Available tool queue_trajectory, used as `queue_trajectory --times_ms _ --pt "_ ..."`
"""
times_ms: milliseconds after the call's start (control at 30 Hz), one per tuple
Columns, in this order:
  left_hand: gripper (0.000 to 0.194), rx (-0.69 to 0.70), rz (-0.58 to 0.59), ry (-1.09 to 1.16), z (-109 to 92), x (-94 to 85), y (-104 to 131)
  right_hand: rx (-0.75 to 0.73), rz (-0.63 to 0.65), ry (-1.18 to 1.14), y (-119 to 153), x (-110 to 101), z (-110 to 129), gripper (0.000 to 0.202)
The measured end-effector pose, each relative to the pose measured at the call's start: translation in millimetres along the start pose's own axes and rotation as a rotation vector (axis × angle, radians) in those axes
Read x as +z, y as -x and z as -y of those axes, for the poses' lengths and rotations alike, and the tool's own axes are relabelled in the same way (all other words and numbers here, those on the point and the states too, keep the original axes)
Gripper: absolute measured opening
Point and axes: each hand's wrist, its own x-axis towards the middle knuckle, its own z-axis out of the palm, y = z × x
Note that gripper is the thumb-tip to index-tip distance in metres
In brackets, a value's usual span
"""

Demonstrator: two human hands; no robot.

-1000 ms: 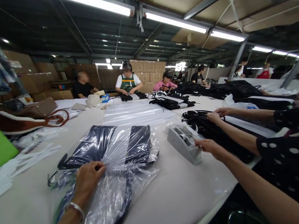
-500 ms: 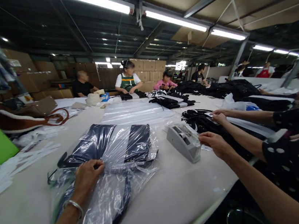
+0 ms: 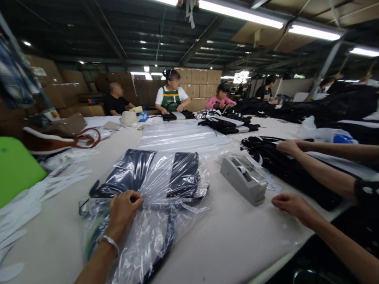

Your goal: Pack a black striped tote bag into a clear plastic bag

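My left hand [image 3: 126,211] is closed on a gathered fold of a clear plastic bag [image 3: 155,230]. Inside the plastic lies a dark navy item [image 3: 183,173] with a pale band across its middle and a long dark strap or edge below; its exact kind is unclear. My right hand [image 3: 294,209] hovers over the table's right side with fingers pinched. Whatever sits between those fingertips is too small or clear to make out. Just left of it stands a grey tape dispenser [image 3: 245,179], apart from the fingers.
Co-worker's hands [image 3: 291,147] rest at a pile of black items [image 3: 284,171] on the right. Flat clear plastic bags [image 3: 181,136] lie beyond my work. White strips [image 3: 22,224] and a green board [image 3: 1,171] are at left. Several people sit across the table.
My right hand has moved from the dispenser's front end towards me and slightly right. My left hand keeps its hold on the plastic. The view has turned a little left.
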Motion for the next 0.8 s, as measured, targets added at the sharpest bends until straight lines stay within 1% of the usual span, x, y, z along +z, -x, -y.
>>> queue_trajectory --times_ms 33,67,100,133,167,200,267,333,400,467,533,633,733,800 --pt "0.006 0.000 -0.007 0.006 0.4 1.0 0.7 0.004 -0.009 0.048 0.2 -4.7 -2.4 0.037" --pt "0.005 0.001 -0.013 0.013 1.3 2.4 1.1 -0.003 0.020 0.074 0.4 -7.6 -0.9 0.038" --pt "0.004 -0.002 -0.020 0.018 2.5 3.9 1.0 -0.033 0.062 0.092 1.2 -7.1 5.6 0.038" --pt "0.003 -0.007 -0.028 0.022 4.1 5.6 0.6 -0.079 0.129 0.117 3.3 -2.2 17.6 0.036" --pt "0.002 -0.015 -0.037 0.026 5.8 7.1 0.1 -0.133 0.211 0.146 7.2 7.9 35.3 0.034" --pt "0.002 -0.022 -0.044 0.030 7.3 8.5 -0.4 -0.190 0.302 0.187 13.3 23.3 57.7 0.033" --pt "0.002 -0.027 -0.053 0.041 9.4 10.1 -0.4 -0.271 0.507 0.235 30.7 67.4 112.0 0.032" --pt "0.002 -0.024 -0.059 0.056 9.8 10.3 0.8 -0.344 0.755 0.253 48.5 122.7 167.8 0.032" --pt "0.002 -0.019 -0.066 0.069 9.1 9.7 2.5 -0.455 0.920 0.301 59.2 180.3 214.3 0.026" --pt "0.002 -0.014 -0.075 0.080 8.5 9.2 3.6 -0.573 1.004 0.381 59.7 234.0 246.6 0.020" --pt "0.002 -0.011 -0.082 0.086 8.4 9.4 3.8 -0.676 1.048 0.479 51.8 281.0 265.9 0.015" --pt "0.003 -0.019 -0.087 0.090 9.2 10.3 2.8 -0.810 1.037 0.690 33.3 338.2 280.7 0.010" --pt "0.004 -0.022 -0.079 0.094 10.5 10.6 2.0 -0.956 0.992 0.952 16.7 379.8 289.5 0.013" --pt "0.005 -0.023 -0.073 0.099 11.4 11.0 1.7 -1.040 0.956 1.107 7.8 398.8 293.1 0.017"
